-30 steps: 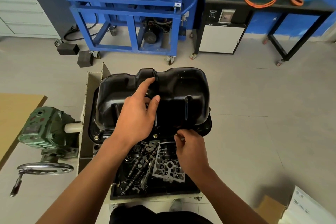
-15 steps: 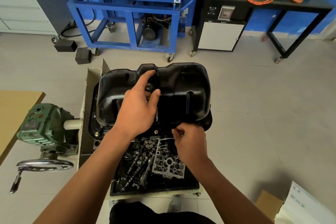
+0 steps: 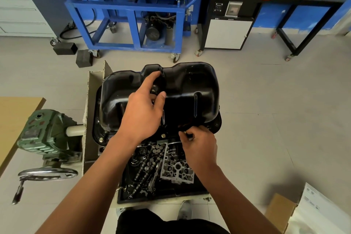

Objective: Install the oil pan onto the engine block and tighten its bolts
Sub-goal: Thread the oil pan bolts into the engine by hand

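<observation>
We look down on a glossy black pressed-steel oil pan (image 3: 190,89), dome up, just beside a cream metal stand plate (image 3: 86,112). Our left hand (image 3: 142,114) rests on its top, fingers loose. Our right hand (image 3: 199,146) pinches a small brass-coloured bolt (image 3: 184,132) at the pan's near flange.
</observation>
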Motion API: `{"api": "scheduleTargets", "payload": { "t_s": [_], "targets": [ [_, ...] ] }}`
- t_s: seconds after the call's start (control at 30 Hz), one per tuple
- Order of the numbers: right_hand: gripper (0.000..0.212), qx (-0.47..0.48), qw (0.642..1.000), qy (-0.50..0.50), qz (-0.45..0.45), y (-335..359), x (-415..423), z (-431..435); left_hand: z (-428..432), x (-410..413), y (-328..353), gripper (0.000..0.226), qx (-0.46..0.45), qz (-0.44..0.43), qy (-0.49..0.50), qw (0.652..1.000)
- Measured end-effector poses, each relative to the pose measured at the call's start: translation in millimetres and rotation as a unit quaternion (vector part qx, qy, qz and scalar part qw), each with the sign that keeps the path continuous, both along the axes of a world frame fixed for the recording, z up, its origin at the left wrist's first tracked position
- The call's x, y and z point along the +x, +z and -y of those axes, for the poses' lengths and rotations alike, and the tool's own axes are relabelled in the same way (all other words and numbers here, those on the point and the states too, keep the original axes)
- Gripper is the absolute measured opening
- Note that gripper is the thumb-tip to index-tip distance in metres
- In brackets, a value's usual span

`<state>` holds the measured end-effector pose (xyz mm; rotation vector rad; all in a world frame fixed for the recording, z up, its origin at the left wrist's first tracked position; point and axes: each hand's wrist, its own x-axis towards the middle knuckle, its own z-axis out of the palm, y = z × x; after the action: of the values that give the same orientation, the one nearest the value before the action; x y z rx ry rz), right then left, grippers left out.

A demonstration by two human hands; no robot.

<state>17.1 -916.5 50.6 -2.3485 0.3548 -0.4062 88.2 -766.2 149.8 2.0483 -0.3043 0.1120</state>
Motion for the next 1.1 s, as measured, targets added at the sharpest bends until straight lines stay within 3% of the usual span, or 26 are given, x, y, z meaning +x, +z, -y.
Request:
{"api": "scheduleTargets", "payload": {
  "t_s": [0.4,0.67,1.1],
  "targets": [
    [0.031,-0.006,1.0,0.018,-0.022,-1.8,-0.1,3.0,0.4,-0.4,0.6,0.051,-0.004,-0.003,-0.003,1.0],
    [0.024,-0.014,0.999,0.02,-0.026,-5.3,0.2,3.9,1.8,-2.1,4.2,0.051,0.003,-0.009,0.0,1.0],
    [0.031,-0.029,0.999,0.0,-0.034,-10.0,-1.6,1.6,2.1,-2.2,4.8,0.049,0.014,-0.007,-0.004,1.0]
  ]
}}
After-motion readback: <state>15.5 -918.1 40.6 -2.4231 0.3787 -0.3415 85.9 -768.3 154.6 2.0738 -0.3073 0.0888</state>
